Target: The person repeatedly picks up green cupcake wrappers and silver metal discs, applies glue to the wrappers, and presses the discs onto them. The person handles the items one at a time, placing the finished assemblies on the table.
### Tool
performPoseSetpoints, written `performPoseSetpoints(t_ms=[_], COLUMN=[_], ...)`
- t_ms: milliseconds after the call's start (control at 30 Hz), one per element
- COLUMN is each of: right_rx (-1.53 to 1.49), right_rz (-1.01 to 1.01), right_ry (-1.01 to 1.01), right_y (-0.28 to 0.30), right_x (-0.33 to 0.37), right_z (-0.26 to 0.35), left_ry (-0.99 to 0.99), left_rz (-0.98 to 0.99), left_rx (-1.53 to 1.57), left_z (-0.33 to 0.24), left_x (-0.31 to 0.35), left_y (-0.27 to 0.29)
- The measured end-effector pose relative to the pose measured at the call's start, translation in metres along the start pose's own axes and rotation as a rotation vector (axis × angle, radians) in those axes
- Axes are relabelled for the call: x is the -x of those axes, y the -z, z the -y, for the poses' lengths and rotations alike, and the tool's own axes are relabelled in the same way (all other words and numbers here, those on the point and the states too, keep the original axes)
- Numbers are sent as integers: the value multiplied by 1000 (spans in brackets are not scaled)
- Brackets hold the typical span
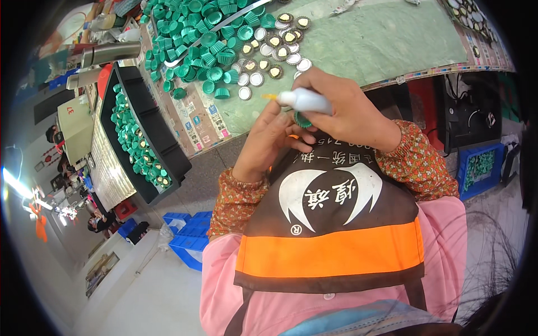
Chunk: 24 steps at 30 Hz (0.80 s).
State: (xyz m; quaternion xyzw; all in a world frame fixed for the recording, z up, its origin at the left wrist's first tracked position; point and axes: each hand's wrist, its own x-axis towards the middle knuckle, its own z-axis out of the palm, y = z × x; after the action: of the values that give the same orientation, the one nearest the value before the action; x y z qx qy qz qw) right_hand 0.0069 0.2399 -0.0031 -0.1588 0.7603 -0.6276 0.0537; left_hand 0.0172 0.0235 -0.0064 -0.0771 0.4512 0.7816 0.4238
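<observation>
My right hand [350,109] is wrapped round a white squeeze bottle [314,101]. Its yellow nozzle [270,96] points left, close to the raised finger of my left hand [269,137]. A small green fluted cup [302,119] is at the curled fingertips of my left hand, just under the bottle; my right hand partly hides it. Both hands are above my apron, at the table's near edge. Beyond them on the green mat lie several round white discs [256,79] and dark-rimmed caps with cream-coloured pieces [275,71].
A heap of green fluted cups [210,42] covers the table's far left, with a metal strip [235,15] across it. A black bin [166,137] of green cups stands at left. Blue crates [191,238] are on the floor. At far right lies a tray of caps [469,18].
</observation>
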Motion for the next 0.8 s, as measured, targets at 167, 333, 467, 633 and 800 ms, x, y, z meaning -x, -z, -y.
performPoseSetpoints(t_ms=[167,333,467,633,800], right_rx=[45,-37,-16,-1,104], right_rz=[119,-25,-99,-83,-130], right_ry=[69,51,53,60,302], right_y=[0,11,22,28,17], right_x=[0,3,13,28,31], right_z=[6,8,3,13,13], left_ry=[80,-9,-31,-101,-131], left_rz=[63,38,35,18,7], left_rx=[47,217,272,306,299], left_z=[4,7,6,13,16], left_x=[1,-2,-1,-1,1], left_y=[10,6,17,19,18])
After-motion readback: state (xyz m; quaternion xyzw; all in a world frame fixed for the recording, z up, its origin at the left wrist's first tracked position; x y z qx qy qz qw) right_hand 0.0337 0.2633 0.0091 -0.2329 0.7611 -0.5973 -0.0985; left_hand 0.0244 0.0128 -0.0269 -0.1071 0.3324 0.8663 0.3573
